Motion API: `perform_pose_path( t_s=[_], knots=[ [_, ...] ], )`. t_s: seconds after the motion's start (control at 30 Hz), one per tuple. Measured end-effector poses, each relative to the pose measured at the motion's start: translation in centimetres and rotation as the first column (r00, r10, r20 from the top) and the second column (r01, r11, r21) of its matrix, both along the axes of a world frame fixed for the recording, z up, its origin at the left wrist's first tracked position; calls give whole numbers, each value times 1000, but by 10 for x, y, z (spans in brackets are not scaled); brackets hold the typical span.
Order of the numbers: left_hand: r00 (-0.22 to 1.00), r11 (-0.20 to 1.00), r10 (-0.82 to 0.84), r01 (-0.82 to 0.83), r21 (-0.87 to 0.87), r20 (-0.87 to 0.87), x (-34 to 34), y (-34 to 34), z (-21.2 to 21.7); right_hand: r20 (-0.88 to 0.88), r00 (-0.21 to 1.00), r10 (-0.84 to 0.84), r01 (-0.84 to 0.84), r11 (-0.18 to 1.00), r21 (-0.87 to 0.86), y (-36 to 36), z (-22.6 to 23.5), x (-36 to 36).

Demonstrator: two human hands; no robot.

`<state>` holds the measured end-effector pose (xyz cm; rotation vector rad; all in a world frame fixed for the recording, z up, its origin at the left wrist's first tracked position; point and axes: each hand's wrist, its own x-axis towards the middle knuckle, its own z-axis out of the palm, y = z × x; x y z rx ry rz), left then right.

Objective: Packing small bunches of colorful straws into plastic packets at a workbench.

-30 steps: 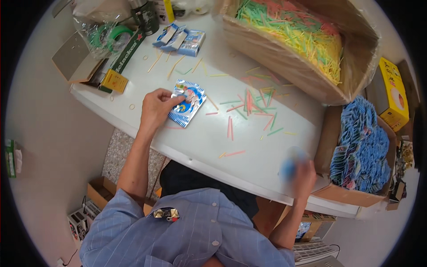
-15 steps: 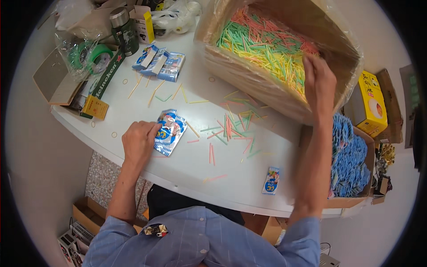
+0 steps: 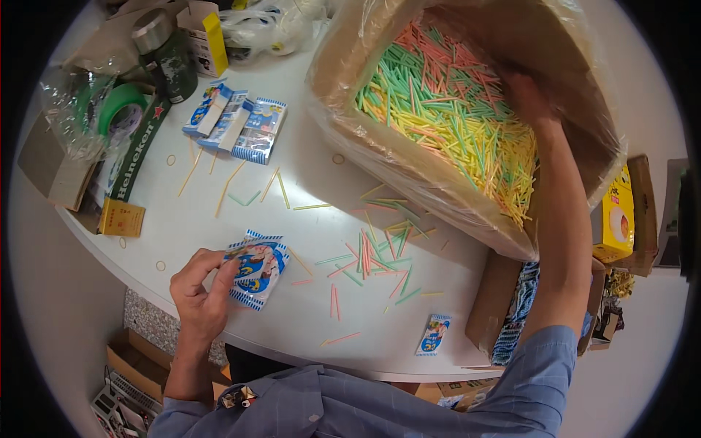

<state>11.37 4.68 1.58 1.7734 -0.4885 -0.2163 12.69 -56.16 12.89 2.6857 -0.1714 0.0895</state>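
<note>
My left hand [image 3: 201,292] is closed on the edge of a blue-and-white foil packet [image 3: 257,274] near the table's left front, thumb on top and fingers curled. My right hand [image 3: 531,101] reaches deep into a large plastic-lined cardboard box [image 3: 431,171]. It is at the far right side of a heap of thin pink, green and yellow sticks [image 3: 445,95]. Shadow and blur hide its fingers. Loose sticks [image 3: 376,252] of the same kind lie scattered between the packet and the box. A small slim packet [image 3: 434,335] rests by the front edge.
Several blue-and-white packets [image 3: 237,124] lie farther back. Behind them stand a dark flask [image 3: 166,62] and a yellow-and-white carton [image 3: 204,40]. Green tape [image 3: 120,109] sits at the left. Rubber bands [image 3: 161,266] dot the white table [image 3: 292,212]. A carton of blue packets [image 3: 515,321] stands below my right arm.
My right hand has moved farther into the box, away from me. My left hand keeps hold of the packet, now with its fingers more curled. The whole view has shifted.
</note>
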Motion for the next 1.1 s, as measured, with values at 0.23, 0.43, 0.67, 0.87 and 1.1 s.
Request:
perform_pose_path(
  t_s=[0.23,0.43,0.67,0.87,1.1],
  knots=[
    [1000,999,-12,11,-38,-7,3,-9,-5,-12,999,31,-32,984,-175,0,-10,4],
    [999,998,35,-35,-55,-5,-2,-4,1,187,943,-276,164,871,462,9,10,-27],
    [991,961,95,-117,-249,-99,4,-15,26,141,977,-161,31,758,651,73,59,-86],
    [958,773,-155,-35,-634,-241,9,-69,72,-76,933,-351,81,1,997,184,76,-137],
    [760,558,-646,411,-721,-67,-22,-157,99,-252,967,-47,184,-558,809,314,14,-190]
  ],
)
